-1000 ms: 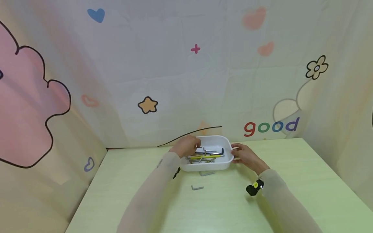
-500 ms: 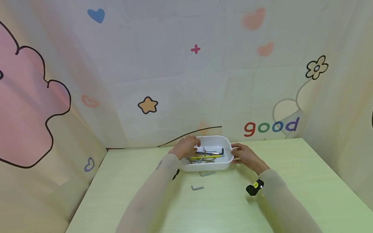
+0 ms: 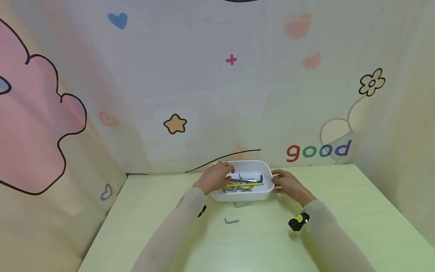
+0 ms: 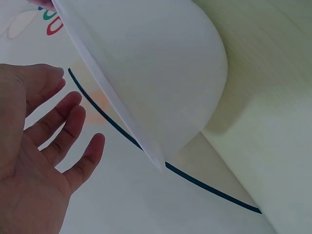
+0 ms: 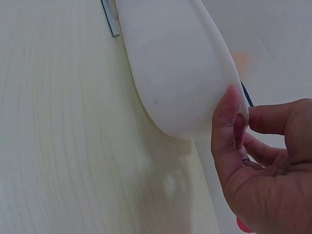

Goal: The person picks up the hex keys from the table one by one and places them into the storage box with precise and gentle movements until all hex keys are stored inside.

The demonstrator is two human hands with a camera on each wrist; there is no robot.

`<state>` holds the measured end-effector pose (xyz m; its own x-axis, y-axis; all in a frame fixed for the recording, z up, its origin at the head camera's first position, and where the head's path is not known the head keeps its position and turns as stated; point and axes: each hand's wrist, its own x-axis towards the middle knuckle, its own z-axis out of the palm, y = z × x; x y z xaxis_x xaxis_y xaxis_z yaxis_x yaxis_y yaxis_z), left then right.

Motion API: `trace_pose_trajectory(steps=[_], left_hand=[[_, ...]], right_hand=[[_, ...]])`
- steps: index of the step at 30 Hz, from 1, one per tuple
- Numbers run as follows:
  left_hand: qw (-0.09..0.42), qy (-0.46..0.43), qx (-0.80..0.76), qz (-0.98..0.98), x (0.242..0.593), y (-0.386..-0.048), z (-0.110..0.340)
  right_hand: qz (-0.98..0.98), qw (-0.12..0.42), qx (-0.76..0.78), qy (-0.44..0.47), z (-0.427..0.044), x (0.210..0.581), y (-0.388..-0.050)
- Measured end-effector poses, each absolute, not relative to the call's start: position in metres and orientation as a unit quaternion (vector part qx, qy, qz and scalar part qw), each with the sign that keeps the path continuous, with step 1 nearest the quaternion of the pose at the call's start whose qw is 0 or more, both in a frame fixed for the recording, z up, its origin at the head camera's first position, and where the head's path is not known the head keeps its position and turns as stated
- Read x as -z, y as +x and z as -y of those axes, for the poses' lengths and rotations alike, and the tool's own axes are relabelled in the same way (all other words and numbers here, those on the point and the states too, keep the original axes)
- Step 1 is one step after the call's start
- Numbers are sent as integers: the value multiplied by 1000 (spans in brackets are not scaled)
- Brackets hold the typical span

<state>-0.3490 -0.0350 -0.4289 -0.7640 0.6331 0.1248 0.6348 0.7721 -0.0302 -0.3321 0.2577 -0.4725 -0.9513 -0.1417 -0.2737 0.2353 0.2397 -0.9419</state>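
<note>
A white plastic tray stands at the back of the table and holds several metal hex keys and a slim yellow rod. My right hand grips the tray's right end; in the right wrist view, its thumb and fingers pinch the rim. Over the tray's left end is my left hand. The left wrist view shows that hand with loosely bent, spread fingers, holding nothing, apart from the tray wall.
Two grey hex keys lie on the table, one close to the tray's front side and another nearer to me. A printed cloth hangs right behind the tray.
My left hand's fingers have loosened and the hand has drawn back slightly left from the hex keys. My right hand stays on the tray's end. The head view has shifted slightly.
</note>
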Motion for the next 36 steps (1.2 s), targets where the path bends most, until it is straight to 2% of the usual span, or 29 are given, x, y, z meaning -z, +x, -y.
trace_pose_trajectory(steps=[8,25,36], left_hand=[[105,-352,-4,930,425,-332,35],[142,-383,-1,913,419,-287,42],[197,-421,-21,885,421,-263,46]], right_hand=[[-770,154,619,33,-257,472,-331],[-774,151,614,27,-259,474,-332],[-771,152,617,24,-259,475,-334]])
